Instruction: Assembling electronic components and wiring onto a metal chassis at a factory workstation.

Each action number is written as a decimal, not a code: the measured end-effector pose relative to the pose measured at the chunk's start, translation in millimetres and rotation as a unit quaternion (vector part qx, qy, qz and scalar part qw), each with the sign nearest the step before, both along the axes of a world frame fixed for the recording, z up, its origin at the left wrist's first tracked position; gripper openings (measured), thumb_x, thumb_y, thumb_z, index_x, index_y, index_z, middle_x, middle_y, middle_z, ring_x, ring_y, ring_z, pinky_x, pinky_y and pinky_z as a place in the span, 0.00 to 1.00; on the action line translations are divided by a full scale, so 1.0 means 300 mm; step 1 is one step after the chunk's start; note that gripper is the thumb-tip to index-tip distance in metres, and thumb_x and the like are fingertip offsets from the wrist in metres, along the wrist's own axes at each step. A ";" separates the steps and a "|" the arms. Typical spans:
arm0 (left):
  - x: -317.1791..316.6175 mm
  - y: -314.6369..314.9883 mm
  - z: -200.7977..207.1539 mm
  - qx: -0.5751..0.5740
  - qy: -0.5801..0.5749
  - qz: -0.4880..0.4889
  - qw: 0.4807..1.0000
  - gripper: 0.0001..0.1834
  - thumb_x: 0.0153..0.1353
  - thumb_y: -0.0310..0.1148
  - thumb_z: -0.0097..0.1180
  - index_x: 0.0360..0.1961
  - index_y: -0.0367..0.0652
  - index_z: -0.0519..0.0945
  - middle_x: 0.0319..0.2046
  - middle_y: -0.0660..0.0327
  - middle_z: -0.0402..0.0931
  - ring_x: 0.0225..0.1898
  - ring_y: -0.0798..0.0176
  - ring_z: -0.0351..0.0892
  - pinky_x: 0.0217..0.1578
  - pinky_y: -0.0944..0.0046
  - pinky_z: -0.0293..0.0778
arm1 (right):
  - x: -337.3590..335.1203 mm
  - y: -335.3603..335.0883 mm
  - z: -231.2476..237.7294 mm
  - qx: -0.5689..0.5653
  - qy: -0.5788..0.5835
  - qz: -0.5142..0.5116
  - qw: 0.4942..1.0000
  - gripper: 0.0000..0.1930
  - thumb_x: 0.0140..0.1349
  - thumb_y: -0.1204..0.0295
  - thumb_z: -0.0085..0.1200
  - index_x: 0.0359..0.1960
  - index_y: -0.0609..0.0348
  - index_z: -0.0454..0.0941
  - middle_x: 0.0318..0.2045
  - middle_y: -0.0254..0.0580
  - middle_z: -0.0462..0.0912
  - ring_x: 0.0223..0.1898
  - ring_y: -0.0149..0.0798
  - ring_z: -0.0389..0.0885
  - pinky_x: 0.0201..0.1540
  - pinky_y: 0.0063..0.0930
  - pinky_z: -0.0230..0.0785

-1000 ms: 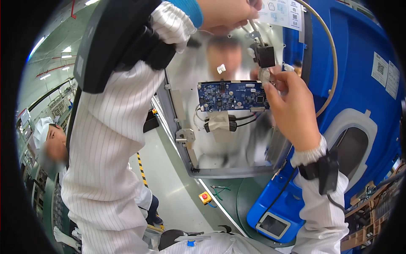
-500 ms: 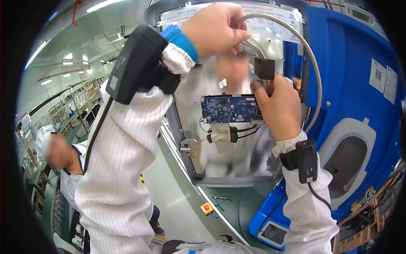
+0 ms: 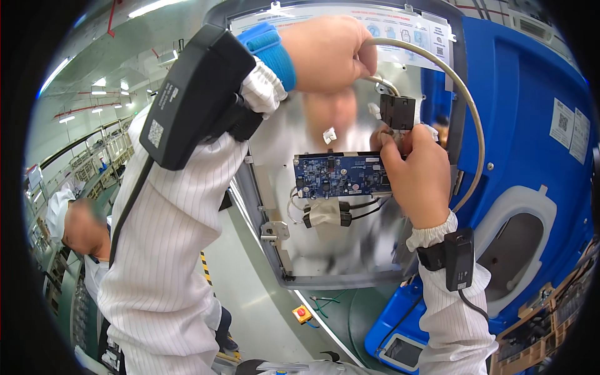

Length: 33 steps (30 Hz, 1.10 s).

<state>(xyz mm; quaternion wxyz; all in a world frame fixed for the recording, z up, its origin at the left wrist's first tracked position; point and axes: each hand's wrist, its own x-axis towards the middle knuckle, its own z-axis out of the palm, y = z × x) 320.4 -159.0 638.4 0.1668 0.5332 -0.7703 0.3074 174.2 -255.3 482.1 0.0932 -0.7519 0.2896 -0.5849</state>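
Left grip (image 3: 367, 67): fingers pinching grey cable (image 3: 467, 97), which loops out past the shiny metal panel's (image 3: 312, 257) right edge. Black block (image 3: 398, 112) on cable, toward panel's upper right corner. Right grip (image 3: 389, 139): fingertips bunched just below the block; cannot tell whether they pinch anything. Blue circuit board (image 3: 340, 176) mid-panel, by right hand's thumb. Taped black cable pieces (image 3: 345, 214) under board's lower edge. Green-handled pliers (image 3: 326, 302) on desk (image 3: 347, 328), below panel's lower edge.
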 end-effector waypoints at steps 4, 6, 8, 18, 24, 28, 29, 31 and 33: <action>-0.009 -0.011 0.002 0.018 -0.010 0.024 1.000 0.10 0.61 0.25 0.55 0.41 0.36 0.84 0.31 0.54 0.84 0.33 0.62 0.82 0.37 0.63 0.77 | 0.004 -0.015 -0.005 -0.005 -0.010 -0.001 1.000 0.14 0.62 0.61 0.60 0.35 0.61 0.77 0.25 0.49 0.82 0.30 0.57 0.82 0.34 0.48 0.72; -0.015 -0.017 0.007 0.022 -0.003 0.026 0.999 0.10 0.61 0.25 0.55 0.41 0.36 0.84 0.32 0.53 0.84 0.34 0.61 0.82 0.37 0.63 0.77 | 0.002 -0.020 -0.006 0.005 -0.007 0.002 1.000 0.14 0.61 0.62 0.60 0.35 0.62 0.77 0.26 0.49 0.82 0.30 0.57 0.82 0.34 0.48 0.72; -0.022 -0.008 0.020 0.030 -0.038 0.033 0.998 0.10 0.60 0.24 0.55 0.41 0.35 0.84 0.32 0.52 0.84 0.35 0.60 0.83 0.39 0.61 0.77 | 0.005 -0.012 -0.007 -0.009 -0.027 0.014 1.000 0.16 0.61 0.62 0.62 0.31 0.64 0.74 0.23 0.51 0.80 0.26 0.54 0.80 0.31 0.44 0.70; -0.012 -0.011 0.006 0.010 -0.078 0.034 0.996 0.09 0.59 0.23 0.55 0.39 0.35 0.83 0.32 0.50 0.83 0.35 0.54 0.83 0.39 0.59 0.78 | 0.006 -0.016 -0.008 0.002 -0.022 0.027 0.999 0.15 0.61 0.63 0.61 0.43 0.60 0.79 0.25 0.49 0.82 0.30 0.57 0.82 0.34 0.47 0.73; -0.013 -0.037 -0.017 0.024 -0.040 0.054 0.997 0.09 0.59 0.24 0.56 0.40 0.36 0.83 0.32 0.50 0.83 0.35 0.55 0.83 0.39 0.59 0.78 | 0.010 -0.050 -0.025 -0.039 -0.014 -0.004 0.999 0.13 0.61 0.64 0.61 0.38 0.61 0.78 0.26 0.51 0.82 0.31 0.58 0.82 0.35 0.48 0.72; 0.011 -0.011 -0.026 -0.050 -0.058 0.009 0.997 0.11 0.63 0.28 0.56 0.43 0.33 0.82 0.31 0.50 0.83 0.34 0.56 0.84 0.37 0.60 0.78 | -0.011 -0.037 -0.007 -0.083 -0.022 0.024 0.996 0.11 0.61 0.67 0.60 0.36 0.63 0.77 0.26 0.55 0.81 0.32 0.60 0.81 0.35 0.47 0.72; 0.013 0.013 -0.034 -0.086 -0.050 0.008 0.995 0.11 0.64 0.28 0.55 0.43 0.31 0.81 0.29 0.45 0.83 0.33 0.50 0.86 0.36 0.56 0.80 | -0.023 -0.022 -0.014 -0.074 -0.014 0.021 0.997 0.11 0.61 0.67 0.60 0.36 0.63 0.77 0.26 0.55 0.81 0.32 0.60 0.81 0.35 0.47 0.72; -0.001 0.051 -0.100 -0.140 0.030 -0.008 0.990 0.17 0.64 0.32 0.56 0.50 0.32 0.80 0.34 0.42 0.83 0.36 0.46 0.85 0.40 0.54 0.79 | -0.045 -0.022 -0.061 -0.050 -0.036 0.149 0.987 0.09 0.62 0.70 0.60 0.36 0.65 0.76 0.28 0.57 0.82 0.31 0.61 0.80 0.35 0.45 0.72; -0.004 0.113 -0.169 -0.155 0.078 0.039 0.984 0.20 0.64 0.33 0.58 0.53 0.31 0.78 0.34 0.43 0.83 0.36 0.51 0.85 0.38 0.56 0.79 | -0.110 0.048 -0.155 -0.069 0.006 0.122 0.990 0.08 0.63 0.75 0.59 0.40 0.67 0.77 0.28 0.52 0.81 0.26 0.49 0.80 0.32 0.38 0.71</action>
